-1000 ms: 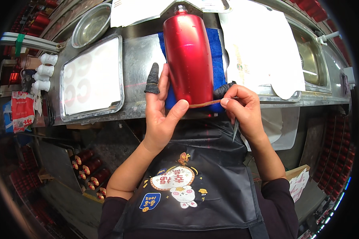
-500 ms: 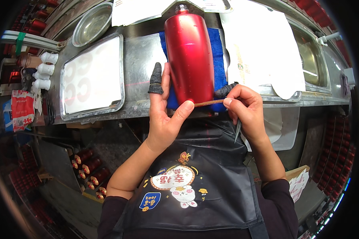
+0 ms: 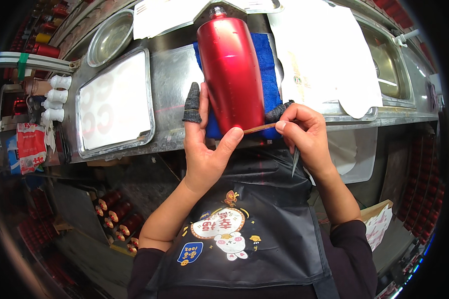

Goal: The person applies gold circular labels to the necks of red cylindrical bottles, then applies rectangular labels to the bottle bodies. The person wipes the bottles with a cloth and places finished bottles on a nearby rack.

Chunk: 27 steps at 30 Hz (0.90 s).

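Observation:
A glossy red bottle (image 3: 233, 70) lies on a blue cloth (image 3: 270, 62), its neck pointing away from me and its base toward me. Along its left side rest the fingers of my left hand (image 3: 203, 149), with the thumb pressed at the base's lower edge. My right hand (image 3: 304, 134) pinches one end of a thin brown strip (image 3: 258, 129) that runs along the base to my left thumb. From under the right fingers sticks a grey pointed tool (image 3: 295, 162), perhaps tweezers. Dark grey finger covers (image 3: 192, 103) sit on a finger of each hand.
To the left are a metal tray (image 3: 147, 94) with a white sheet, a round metal bowl (image 3: 111, 40) and several white bottles (image 3: 57, 97). White sheets (image 3: 329, 55) lie to the right beside a metal sink (image 3: 391, 70). Below the counter stand several red bottles (image 3: 117, 212).
The whole view has shifted slightly. My right hand's pinch sits a little closer to the bottle; my left hand keeps its place on it.

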Available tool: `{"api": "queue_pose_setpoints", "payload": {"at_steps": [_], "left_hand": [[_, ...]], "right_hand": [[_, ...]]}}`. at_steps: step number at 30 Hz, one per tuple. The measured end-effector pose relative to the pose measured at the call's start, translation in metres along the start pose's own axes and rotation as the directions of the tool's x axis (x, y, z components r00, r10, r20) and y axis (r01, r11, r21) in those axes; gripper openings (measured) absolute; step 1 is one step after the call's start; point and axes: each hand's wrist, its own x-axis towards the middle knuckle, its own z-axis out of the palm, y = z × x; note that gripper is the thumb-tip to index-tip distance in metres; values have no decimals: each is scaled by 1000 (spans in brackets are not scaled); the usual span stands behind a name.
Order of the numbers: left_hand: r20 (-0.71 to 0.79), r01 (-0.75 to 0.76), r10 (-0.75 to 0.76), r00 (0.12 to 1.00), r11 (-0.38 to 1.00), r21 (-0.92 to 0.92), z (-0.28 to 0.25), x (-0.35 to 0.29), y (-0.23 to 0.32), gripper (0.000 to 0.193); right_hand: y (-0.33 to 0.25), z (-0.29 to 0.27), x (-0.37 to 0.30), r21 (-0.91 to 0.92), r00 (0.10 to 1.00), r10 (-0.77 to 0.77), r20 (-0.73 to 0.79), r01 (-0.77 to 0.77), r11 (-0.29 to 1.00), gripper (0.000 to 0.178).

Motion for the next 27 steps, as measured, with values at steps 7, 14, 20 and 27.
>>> {"api": "queue_pose_setpoints", "payload": {"at_steps": [7, 14, 20, 27], "left_hand": [[-24, -229, 245, 969, 935, 272, -6, -10, 5, 78], [264, -402, 334, 905, 469, 786, -23, -27, 1, 33], [275, -409, 330, 903, 467, 784, -24, -28, 6, 33], [415, -541, 398, 818, 290, 789, -15, -5, 30, 23]], "right_hand": [[0, 5, 1, -29, 998, -63, -20, 62, 998, 12], [2, 4, 2, -45, 997, -76, -4, 76, 996, 12], [4, 0, 4, -84, 996, -83, -14, 82, 993, 11], [7, -2, 6, -79, 996, -92, -10, 91, 993, 11]]}}
